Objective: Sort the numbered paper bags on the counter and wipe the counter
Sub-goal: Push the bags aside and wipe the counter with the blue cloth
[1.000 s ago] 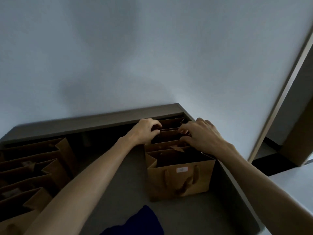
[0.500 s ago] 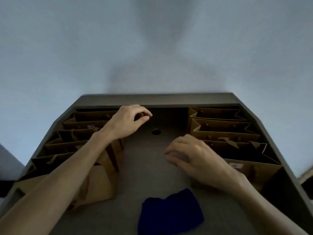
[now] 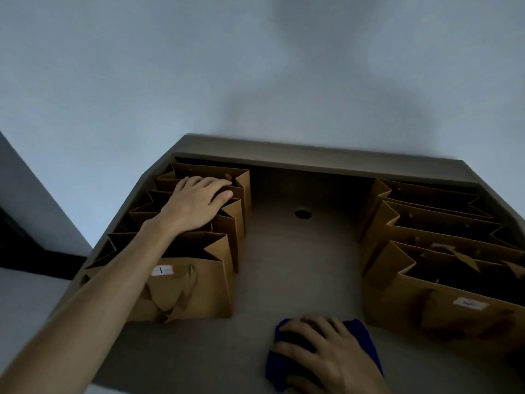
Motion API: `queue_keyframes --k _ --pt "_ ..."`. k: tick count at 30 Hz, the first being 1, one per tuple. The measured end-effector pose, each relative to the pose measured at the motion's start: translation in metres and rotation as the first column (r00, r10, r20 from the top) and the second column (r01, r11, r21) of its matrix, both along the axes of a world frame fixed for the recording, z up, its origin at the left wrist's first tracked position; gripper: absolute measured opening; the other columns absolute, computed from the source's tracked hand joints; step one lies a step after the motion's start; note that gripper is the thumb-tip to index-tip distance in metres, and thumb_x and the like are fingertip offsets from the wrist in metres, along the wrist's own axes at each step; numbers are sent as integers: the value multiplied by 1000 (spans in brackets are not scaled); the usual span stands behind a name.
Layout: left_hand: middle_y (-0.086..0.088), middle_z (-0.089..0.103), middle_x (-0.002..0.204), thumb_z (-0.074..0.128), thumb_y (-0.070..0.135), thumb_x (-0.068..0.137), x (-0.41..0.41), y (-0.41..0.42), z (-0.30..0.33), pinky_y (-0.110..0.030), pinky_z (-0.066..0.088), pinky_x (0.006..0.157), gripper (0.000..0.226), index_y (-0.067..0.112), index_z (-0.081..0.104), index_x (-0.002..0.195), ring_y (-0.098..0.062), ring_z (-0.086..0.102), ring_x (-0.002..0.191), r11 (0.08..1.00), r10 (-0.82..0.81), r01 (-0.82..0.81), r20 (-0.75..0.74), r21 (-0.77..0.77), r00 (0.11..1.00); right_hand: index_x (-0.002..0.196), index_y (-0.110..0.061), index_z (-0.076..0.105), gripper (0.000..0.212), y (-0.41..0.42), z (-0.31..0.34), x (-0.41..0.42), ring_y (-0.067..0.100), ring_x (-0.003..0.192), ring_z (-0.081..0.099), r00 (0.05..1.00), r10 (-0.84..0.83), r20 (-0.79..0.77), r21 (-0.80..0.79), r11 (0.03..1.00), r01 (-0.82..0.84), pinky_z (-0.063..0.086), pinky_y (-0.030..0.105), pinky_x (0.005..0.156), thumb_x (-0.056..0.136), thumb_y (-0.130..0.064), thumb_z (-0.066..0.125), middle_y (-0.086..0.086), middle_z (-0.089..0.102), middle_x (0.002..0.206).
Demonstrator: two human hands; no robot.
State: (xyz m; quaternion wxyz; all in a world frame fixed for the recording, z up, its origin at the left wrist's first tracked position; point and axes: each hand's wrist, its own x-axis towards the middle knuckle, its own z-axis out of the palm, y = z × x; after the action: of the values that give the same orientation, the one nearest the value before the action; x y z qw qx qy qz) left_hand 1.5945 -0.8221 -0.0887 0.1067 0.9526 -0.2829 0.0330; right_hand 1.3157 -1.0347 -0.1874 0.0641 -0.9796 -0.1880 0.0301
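Hands are well apart. Left hand (image 3: 199, 201) is laid palm-down on the tops of the rear bags in the left row of paper bags (image 3: 187, 237), fingers fairly straight, reaching toward the back; nothing is seen to be pinched, though the fingertips are partly hidden at a bag rim. Right hand (image 3: 326, 355) is pressed flat on a dark blue cloth (image 3: 366, 341) at the near edge of the tabletop (image 3: 295, 265), fingers spread and only slightly bent over the fabric.

Left row is lined up along the left edge of the tabletop, bags upright, open at the top, packed one behind another. A white label (image 3: 162, 270) with a dark mark is carried on the front face of the nearest bag, beside its twisted handles; the mark cannot be read with certainty.

Right row of paper bags (image 3: 443, 260) is set along the right edge, likewise upright and open. A white label (image 3: 470, 304) is seen on its nearest bag; writing too blurred to read.

A bare strip of tabletop is left between the two rows. A small round hole (image 3: 303, 214) is seen in that strip, toward the back edge. The cloth is bunched under the palm, near the front bag of the right row but not touching it. A raised ledge (image 3: 312, 157) is run along the back edge, against a plain grey wall (image 3: 199, 66).
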Motion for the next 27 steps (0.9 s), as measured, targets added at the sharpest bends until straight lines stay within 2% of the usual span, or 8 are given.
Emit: queue_keyframes --k 5,8,11,14,17,19,22,27 --pt "4 39 151 21 52 100 1 0 -1 -50 13 118 48 36 36 143 -23 27 143 1000 -15 14 34 26 999 143 -41 31 52 -4 -1 87 14 133 36 973 -223 53 111 970 216 31 34 107 95 -60 39 -14 36 148" --pt "4 38 151 20 52 100 2 -3 -1 -49 11 119 49 36 35 144 -23 26 143 999 -13 12 37 34 999 138 -29 38 52 -4 0 152 18 129 41 904 -427 23 190 890 415 34 38 108 93 -52 52 -3 47 141" --pt "4 41 149 19 57 98 4 -8 0 -51 12 117 52 36 37 142 -25 31 140 998 -46 44 49 44 998 139 -25 40 53 -3 -4 183 22 129 41 876 -481 9 156 867 474 34 42 108 94 -49 52 3 46 142" --pt "0 52 140 19 67 93 8 -16 6 -56 19 113 62 31 44 137 -28 43 131 997 -55 54 15 63 998 144 -26 37 56 2 0 177 23 131 38 883 -469 8 125 877 464 33 42 109 96 -54 45 0 40 148" --pt "-4 62 125 19 73 89 15 -29 12 -58 24 110 72 24 49 132 -27 54 120 997 -47 52 -85 62 995 150 -34 26 55 11 7 138 19 140 25 919 -375 -122 122 913 389 24 38 114 100 -53 34 -8 23 159" --pt "-4 65 117 18 73 89 17 -34 11 -57 26 110 72 22 53 127 -26 57 115 995 -66 72 -76 75 995 152 -42 14 54 18 14 98 10 145 10 935 -284 -214 108 944 312 11 33 117 101 -51 30 -17 7 162" --pt "-3 66 108 18 67 94 16 -33 3 -56 29 108 64 22 57 118 -26 60 108 993 -106 105 9 50 994 149 -52 0 56 25 23 44 -7 134 -4 945 -168 -279 68 979 194 0 24 113 100 -53 29 -35 -12 153" --pt "0 63 120 21 61 96 17 -28 -7 -53 27 107 57 24 56 122 -23 55 116 987 -161 160 67 24 985 146 -56 4 62 25 18 32 -13 132 -1 962 -172 -214 54 981 188 7 17 107 87 -74 7 -38 -4 149"
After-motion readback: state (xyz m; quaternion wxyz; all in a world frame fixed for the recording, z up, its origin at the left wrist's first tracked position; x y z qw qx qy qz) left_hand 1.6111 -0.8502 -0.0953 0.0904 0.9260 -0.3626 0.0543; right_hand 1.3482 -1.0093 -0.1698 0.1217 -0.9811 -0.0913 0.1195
